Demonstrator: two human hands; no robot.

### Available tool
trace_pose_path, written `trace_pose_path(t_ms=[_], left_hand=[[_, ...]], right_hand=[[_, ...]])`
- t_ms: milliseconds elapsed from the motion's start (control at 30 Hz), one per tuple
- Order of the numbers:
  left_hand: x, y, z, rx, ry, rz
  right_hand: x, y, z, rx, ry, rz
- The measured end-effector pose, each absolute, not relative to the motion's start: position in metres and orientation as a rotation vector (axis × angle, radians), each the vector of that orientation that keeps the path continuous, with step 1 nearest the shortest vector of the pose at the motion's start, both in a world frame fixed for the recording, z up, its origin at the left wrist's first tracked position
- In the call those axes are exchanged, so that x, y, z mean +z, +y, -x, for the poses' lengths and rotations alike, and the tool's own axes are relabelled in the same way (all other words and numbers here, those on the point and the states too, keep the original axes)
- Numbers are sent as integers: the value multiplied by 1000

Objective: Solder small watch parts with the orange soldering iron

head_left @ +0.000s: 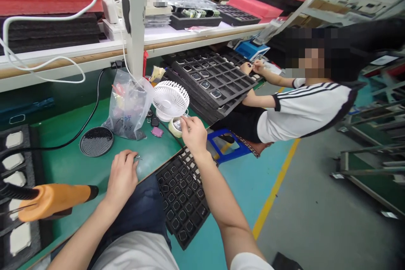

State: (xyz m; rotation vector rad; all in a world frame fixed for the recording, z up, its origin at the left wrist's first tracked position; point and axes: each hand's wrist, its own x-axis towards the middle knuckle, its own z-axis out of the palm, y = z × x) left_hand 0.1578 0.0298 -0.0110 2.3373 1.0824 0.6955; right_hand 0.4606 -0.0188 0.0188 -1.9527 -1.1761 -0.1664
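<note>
My left hand [122, 174] rests at the front edge of the green bench, fingers closed around a small thin metal piece [138, 157] whose tip pokes out; most of it is hidden. My right hand [195, 136] reaches over to a cream-coloured roll of tape [175, 130], thumb and fingers pinched together at its opening. Something silvery shows inside the roll, and I cannot make out what the fingertips hold. Behind it stands a white desk fan [171, 100]. A purple piece [157, 132] lies left of the roll.
A round black mesh dish [96, 141] and a clear plastic bag [128, 107] lie on the bench. An orange tool [58, 201] is at left by a foam tray [34, 147]. A black compartment tray [182, 202] sits below the edge. A co-worker [303, 109] sits at right near stacked trays [218, 78].
</note>
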Motion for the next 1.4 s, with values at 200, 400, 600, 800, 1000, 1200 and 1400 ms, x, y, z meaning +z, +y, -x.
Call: trace_pose_path(t_ms=[200,400,600,800,1000,1200,1400], left_hand=[[-14,43,-160,652,1025,-2362],[-5,39,-152,739,938,-2227],[25,13,-130,925,886,-1946],[38,-4,-118,974,838,-1758],[43,-9,-114,1019,864,-1716],[44,-15,-117,1047,911,-1727],[48,-14,-111,1015,959,-1789]], right_hand=[[7,-47,-377,58,-1555,1754],[-3,-44,-333,223,-1712,1599],[17,-52,-327,239,-1675,1367],[35,-63,-312,247,-1623,1277],[41,-64,-306,271,-1586,1252],[40,-67,-300,300,-1558,1240],[37,-64,-298,384,-1508,1263]])
